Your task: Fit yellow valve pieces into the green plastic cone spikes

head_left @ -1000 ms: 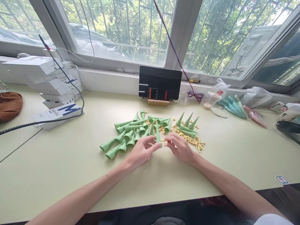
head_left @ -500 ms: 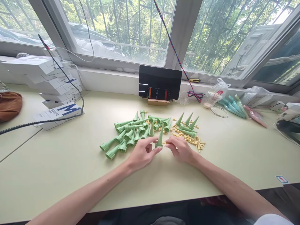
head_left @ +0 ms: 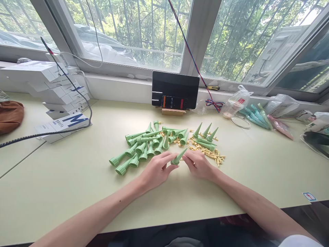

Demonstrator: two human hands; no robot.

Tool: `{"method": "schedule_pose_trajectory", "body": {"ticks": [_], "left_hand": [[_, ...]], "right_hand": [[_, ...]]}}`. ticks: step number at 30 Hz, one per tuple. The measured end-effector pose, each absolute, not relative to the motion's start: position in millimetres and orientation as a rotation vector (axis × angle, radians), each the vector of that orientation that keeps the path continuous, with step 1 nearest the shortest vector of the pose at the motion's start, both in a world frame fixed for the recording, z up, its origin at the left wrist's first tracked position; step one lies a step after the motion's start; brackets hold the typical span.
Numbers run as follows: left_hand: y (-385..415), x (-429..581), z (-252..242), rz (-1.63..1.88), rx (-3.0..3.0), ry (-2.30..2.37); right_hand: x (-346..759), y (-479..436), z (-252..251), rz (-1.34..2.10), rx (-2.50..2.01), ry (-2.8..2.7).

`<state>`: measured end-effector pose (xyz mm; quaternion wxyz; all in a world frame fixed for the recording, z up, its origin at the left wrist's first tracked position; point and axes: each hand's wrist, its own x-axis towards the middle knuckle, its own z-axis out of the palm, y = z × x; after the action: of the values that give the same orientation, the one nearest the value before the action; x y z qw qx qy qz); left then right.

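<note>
The thumb and fingers of our left hand are clamped on the broad end of a green spike, which we hold just above the table, tilted with its tip up and toward the right. The fingers of our right hand curl in close at the spike's side; their tips are too small and partly hidden, so we cannot tell whether they pinch anything. We judge this spike to be in mid-work, not yet done.

Just beyond our fingers, a lone upright spike stands at the edge of the heap. Beyond the right hand lie loose yellow pieces, plenty of them left to draw on. Among them three standing spikes point upward, with more lying in front; whether these are finished we cannot say. To the left, the heap of green spikes lies mostly on its side, open ends toward us, and by its size we take much of the work as remaining. Farther back on the table, a phone leans upright against a dark screen.
</note>
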<state>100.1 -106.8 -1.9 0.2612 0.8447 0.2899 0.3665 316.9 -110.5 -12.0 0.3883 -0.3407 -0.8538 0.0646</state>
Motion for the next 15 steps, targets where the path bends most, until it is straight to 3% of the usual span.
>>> {"method": "schedule_pose_trajectory", "body": {"ticks": [9,15], "left_hand": [[-103.5,98.0,-8.7,1.055,2.439,0.633],[-107.5,100.3,-3.8,1.000,2.329,0.791]], "right_hand": [[318.6,-108.3,-13.7,0.228,-0.886,-2.193],[316.7,-106.0,-14.4,0.197,-0.938,-2.158]]}}
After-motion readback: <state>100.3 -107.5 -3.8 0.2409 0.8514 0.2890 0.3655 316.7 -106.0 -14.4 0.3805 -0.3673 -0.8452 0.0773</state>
